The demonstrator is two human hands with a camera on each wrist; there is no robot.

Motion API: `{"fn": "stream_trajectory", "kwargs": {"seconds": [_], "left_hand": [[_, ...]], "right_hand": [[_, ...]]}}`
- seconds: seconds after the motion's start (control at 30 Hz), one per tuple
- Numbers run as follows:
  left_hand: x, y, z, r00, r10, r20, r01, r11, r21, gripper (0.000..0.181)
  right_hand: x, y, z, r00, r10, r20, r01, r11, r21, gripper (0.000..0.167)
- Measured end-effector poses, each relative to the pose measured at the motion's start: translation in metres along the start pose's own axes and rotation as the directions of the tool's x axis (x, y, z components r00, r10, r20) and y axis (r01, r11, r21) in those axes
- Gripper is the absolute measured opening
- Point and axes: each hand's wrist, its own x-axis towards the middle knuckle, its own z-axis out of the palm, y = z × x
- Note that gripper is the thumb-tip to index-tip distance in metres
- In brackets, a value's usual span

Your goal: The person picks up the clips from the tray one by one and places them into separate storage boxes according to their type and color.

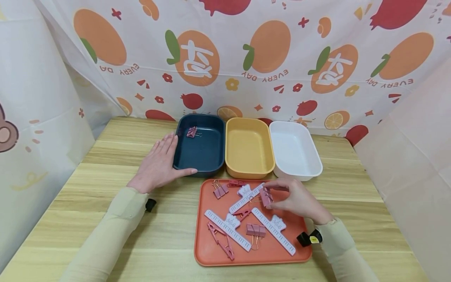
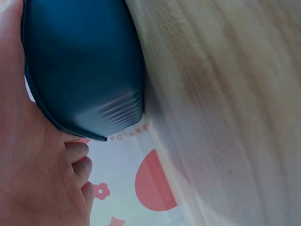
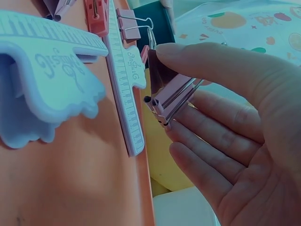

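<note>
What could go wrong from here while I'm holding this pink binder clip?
The pinched pink binder clip could slip from your right hand and drop back onto the crowded orange tray. Its wire handles stick out near a white music clip, so they might snag. Your left hand touches the dark blue bin; pressing sideways could push it against the yellow bin.

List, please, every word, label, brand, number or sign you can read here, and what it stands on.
"EVERY DAY", upside down, on the printed cloth.
"Music", on the white clips.
White lettering on the cloth's oranges: too stylised to read.
Yellow wrist label, grey cloth print: too small to read.
</note>
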Motion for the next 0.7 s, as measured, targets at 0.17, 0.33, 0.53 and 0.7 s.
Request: {"fn": "stream_trajectory", "kwargs": {"seconds": [0.17, 0.33, 0.53, 0.7], "left_hand": [[0.0000, -0.0003, 0.0001, 1.000, -0.002, -0.005, 0.002, 1.000, 0.002, 0.134], [-0.0002, -0.0010, 0.0012, 1.000, 0.004, -0.013, -0.004, 1.000, 0.000, 0.134], [0.0002, -0.0012, 0.0007, 1.000, 0.005, -0.010, -0.005, 1.000, -0.003, 0.134], [0.0001, -0.0006, 0.0000, 1.000, 0.005, -0.008, -0.005, 1.000, -0.002, 0.134]], "right_hand": [[-0.0001, -0.0008, 0.0005, 1.000, -0.011, -0.009, 0.011, 1.000, -0.005, 0.056], [0.0001, -0.0021, 0.0009, 1.000, -0.027, -0.010, 0.027, 1.000, -0.003, 0.056], [0.0004, -0.0022, 0.0010, 0.999, -0.041, -0.007, 0.041, 0.999, 0.000, 0.056], [0.0007, -0.0036, 0.0001, 0.999, -0.037, -0.004, 0.037, 0.999, -0.004, 0.056]]}}
